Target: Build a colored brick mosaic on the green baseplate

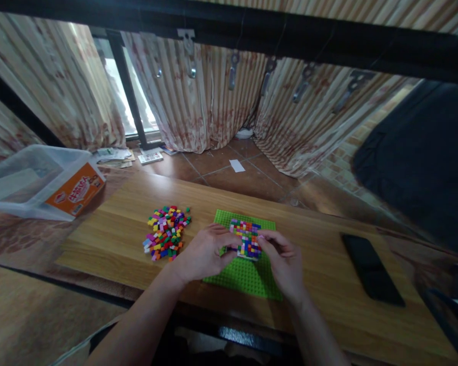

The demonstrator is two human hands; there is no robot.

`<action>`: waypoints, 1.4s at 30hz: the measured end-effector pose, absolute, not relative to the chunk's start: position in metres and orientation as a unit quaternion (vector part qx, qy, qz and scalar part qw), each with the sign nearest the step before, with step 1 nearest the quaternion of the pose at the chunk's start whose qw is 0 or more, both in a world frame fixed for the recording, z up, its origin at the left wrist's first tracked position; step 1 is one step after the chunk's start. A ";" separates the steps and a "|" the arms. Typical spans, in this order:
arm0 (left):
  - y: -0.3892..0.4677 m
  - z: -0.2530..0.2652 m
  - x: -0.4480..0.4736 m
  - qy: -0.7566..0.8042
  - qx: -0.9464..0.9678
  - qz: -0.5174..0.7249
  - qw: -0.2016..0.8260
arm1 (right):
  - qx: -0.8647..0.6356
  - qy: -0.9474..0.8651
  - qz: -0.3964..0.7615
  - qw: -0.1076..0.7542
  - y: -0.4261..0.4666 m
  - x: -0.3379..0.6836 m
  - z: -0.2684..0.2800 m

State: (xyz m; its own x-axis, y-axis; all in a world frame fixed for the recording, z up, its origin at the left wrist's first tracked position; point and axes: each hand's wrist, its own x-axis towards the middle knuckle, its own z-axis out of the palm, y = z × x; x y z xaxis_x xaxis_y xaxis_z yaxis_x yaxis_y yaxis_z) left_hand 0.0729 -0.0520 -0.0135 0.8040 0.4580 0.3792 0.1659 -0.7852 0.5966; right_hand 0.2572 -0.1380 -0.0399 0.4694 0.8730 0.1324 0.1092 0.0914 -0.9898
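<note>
A green studded baseplate (248, 282) lies on the wooden board, with a block of many-coloured toy bricks (248, 238) built up on its upper part. My left hand (208, 251) is at the block's left side, thumb and fingers curled close together at its edge; whatever is between the fingertips is hidden. My right hand (284, 259) is at the block's right side, its thumb and index finger pinching a small pink brick (260, 237) by the upper right edge. To the left of my left hand is a loose heap of small coloured bricks (167, 233).
A clear plastic bin (34, 203) with an orange label stands at the far left. On the right of the wooden board (316, 254) lies a black phone (372, 269). Papers (114, 155) and curtains (213, 101) are beyond, under a dark horizontal bar (221, 25).
</note>
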 end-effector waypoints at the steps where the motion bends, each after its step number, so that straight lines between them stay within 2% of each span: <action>1: -0.052 -0.014 0.073 0.171 0.912 0.257 0.270 | -0.598 -0.411 0.313 0.613 -0.138 0.257 -0.040; 6: -0.052 -0.014 0.076 0.166 0.928 0.227 0.244 | -0.601 -0.404 0.316 0.613 -0.138 0.258 -0.043; 18: -0.053 -0.020 0.082 0.175 0.926 0.246 0.224 | -0.597 -0.408 0.313 0.615 -0.137 0.256 -0.040; 28: -0.054 -0.022 0.083 0.165 0.905 0.295 0.259 | -0.590 -0.406 0.309 0.626 -0.135 0.256 -0.041; 42: -0.053 -0.029 0.081 0.180 0.894 0.295 0.286 | -0.595 -0.386 0.309 0.634 -0.135 0.253 -0.043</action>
